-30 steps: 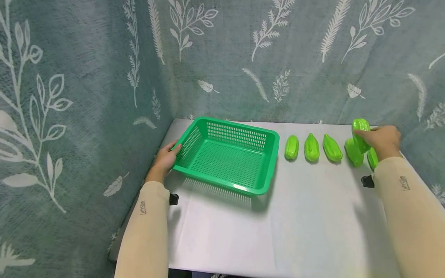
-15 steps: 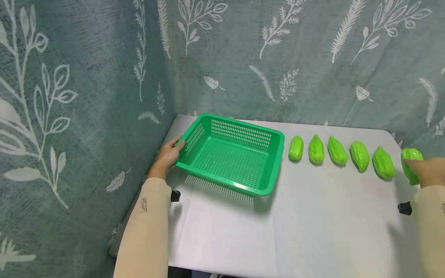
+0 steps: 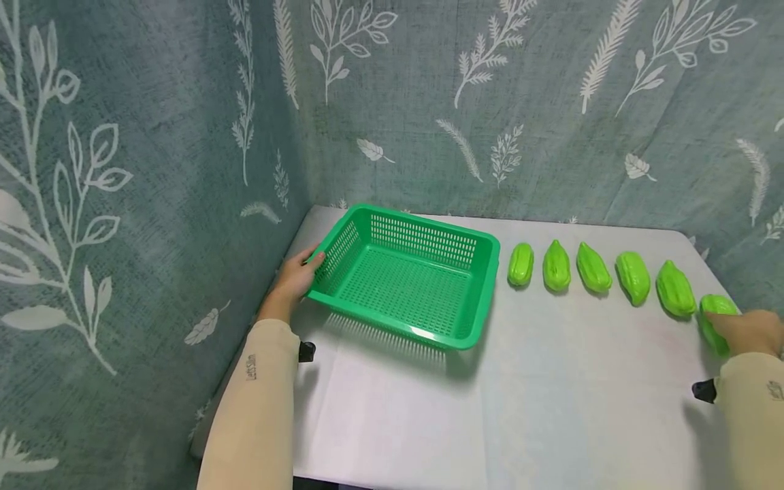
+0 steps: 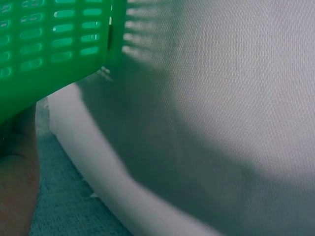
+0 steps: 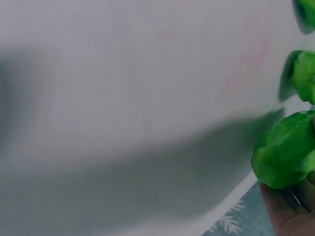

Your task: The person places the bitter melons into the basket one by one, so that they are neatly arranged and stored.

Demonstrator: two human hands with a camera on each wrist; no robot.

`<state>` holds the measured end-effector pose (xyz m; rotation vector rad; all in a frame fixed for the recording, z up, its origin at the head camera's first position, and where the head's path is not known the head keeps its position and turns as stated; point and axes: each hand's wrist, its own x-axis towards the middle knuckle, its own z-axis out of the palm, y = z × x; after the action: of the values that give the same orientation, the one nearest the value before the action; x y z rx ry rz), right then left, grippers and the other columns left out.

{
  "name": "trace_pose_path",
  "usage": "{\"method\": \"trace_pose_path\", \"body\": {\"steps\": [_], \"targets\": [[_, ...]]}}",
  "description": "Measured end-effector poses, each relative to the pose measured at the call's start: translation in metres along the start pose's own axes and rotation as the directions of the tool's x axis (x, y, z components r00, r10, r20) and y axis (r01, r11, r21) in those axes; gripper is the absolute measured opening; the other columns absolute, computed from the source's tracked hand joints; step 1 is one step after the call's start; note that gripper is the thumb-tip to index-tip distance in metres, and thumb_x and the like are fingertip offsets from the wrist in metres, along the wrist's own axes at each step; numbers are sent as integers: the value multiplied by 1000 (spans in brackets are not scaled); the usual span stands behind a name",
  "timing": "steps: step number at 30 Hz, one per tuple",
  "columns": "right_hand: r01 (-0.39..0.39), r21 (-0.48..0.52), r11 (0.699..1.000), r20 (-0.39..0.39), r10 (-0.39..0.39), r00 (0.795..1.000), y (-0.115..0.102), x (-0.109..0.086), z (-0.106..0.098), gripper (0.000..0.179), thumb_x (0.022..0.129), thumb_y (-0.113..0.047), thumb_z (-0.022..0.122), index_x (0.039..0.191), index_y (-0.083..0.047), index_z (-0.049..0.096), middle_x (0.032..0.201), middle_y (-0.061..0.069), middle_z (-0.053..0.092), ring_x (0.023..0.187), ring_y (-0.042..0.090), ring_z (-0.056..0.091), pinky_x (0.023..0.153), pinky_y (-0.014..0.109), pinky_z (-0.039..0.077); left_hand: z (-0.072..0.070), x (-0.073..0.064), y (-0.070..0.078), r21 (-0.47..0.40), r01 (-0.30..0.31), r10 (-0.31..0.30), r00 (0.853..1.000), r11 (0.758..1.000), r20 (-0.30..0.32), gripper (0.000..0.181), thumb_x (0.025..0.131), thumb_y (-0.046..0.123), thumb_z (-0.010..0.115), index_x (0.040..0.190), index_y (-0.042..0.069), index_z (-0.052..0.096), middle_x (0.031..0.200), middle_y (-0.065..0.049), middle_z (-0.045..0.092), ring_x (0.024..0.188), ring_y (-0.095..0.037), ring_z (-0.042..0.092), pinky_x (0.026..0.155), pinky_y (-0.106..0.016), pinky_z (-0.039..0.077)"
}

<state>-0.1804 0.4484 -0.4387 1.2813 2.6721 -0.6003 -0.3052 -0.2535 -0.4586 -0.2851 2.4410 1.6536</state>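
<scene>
My left hand (image 3: 294, 278) grips the left rim of a green plastic basket (image 3: 392, 320), fingers outside and thumb at the rim. The basket has slotted walls and holds nothing. In the left wrist view the hand (image 4: 17, 182) is partly behind the basket's corner (image 4: 59, 44). At the far right, my right hand (image 3: 750, 333) holds a glossy, bright green ribbed vegetable (image 3: 716, 304), looking like a plastic one, at the end of a row. In the right wrist view its rounded end (image 5: 280, 157) sits above the hand's fingers (image 5: 278, 206), close over the table edge.
Several similar green vegetables (image 3: 593, 267) lie in a spaced row right of the basket, slanting toward the front right. A white cloth covers the table (image 3: 551, 381). Patterned grey-green fabric (image 3: 404, 143) hangs behind and along the left side.
My right hand has carried the green vegetable rightward past the others, then lowered it to the right end of the row. The left hand stays on the basket.
</scene>
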Motion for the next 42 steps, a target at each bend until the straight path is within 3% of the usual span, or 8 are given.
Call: {"method": "trace_pose_path", "body": {"steps": [7, 14, 21, 29, 38, 42], "targets": [[-43, -42, 998, 23, 44, 999, 6, 2, 5, 89, 94, -51, 36, 137, 25, 20, 141, 40, 29, 122, 49, 41, 101, 54, 42, 1, -2, -6, -20, 19, -19, 1000, 1000, -2, 57, 97, 51, 43, 150, 36, 26, 157, -3, 23, 139, -30, 32, 110, -51, 33], [27, -154, 988, -14, -30, 999, 1, 5, 7, 75, 96, -46, 36, 125, 23, 42, 127, 40, 43, 116, 48, 47, 98, 54, 41, -1, -2, -6, -17, 21, -21, 1000, 1000, -9, 57, 98, 49, 44, 150, 33, 26, 157, -3, 22, 139, -30, 31, 110, -52, 32], [28, -134, 991, -15, -31, 999, -1, 2, 6, 72, 96, -45, 38, 120, 23, 45, 118, 40, 47, 108, 48, 49, 90, 52, 46, -2, -3, -2, 11, 23, -23, 1000, 1000, -10, 58, 97, 52, 43, 150, 36, 26, 158, 0, 20, 141, -28, 30, 111, -51, 31], [-16, -95, 995, -5, 16, 1000, -2, 0, 7, 75, 95, -47, 38, 124, 22, 42, 128, 40, 42, 117, 49, 43, 97, 53, 43, -3, -1, -3, -6, 26, -26, 1000, 1000, -4, 58, 98, 49, 43, 150, 34, 25, 158, -3, 22, 139, -29, 32, 111, -51, 32], [4, -71, 997, -2, -5, 1000, -2, -5, 3, 84, 93, -51, 37, 127, 26, 38, 130, 42, 40, 115, 50, 46, 92, 51, 47, -2, 1, -4, -11, 32, -32, 999, 999, 7, 57, 98, 49, 43, 150, 35, 25, 157, -3, 24, 137, -28, 35, 109, -51, 34], [11, -50, 999, -19, -12, 1000, -9, -2, -6, 88, 93, -54, 30, 131, 25, 34, 133, 42, 39, 120, 53, 43, 93, 56, 46, -5, 1, -3, 36, 29, -29, 1000, 999, 8, 57, 98, 49, 42, 150, 35, 24, 157, -4, 23, 137, -30, 34, 109, -51, 33]]}}
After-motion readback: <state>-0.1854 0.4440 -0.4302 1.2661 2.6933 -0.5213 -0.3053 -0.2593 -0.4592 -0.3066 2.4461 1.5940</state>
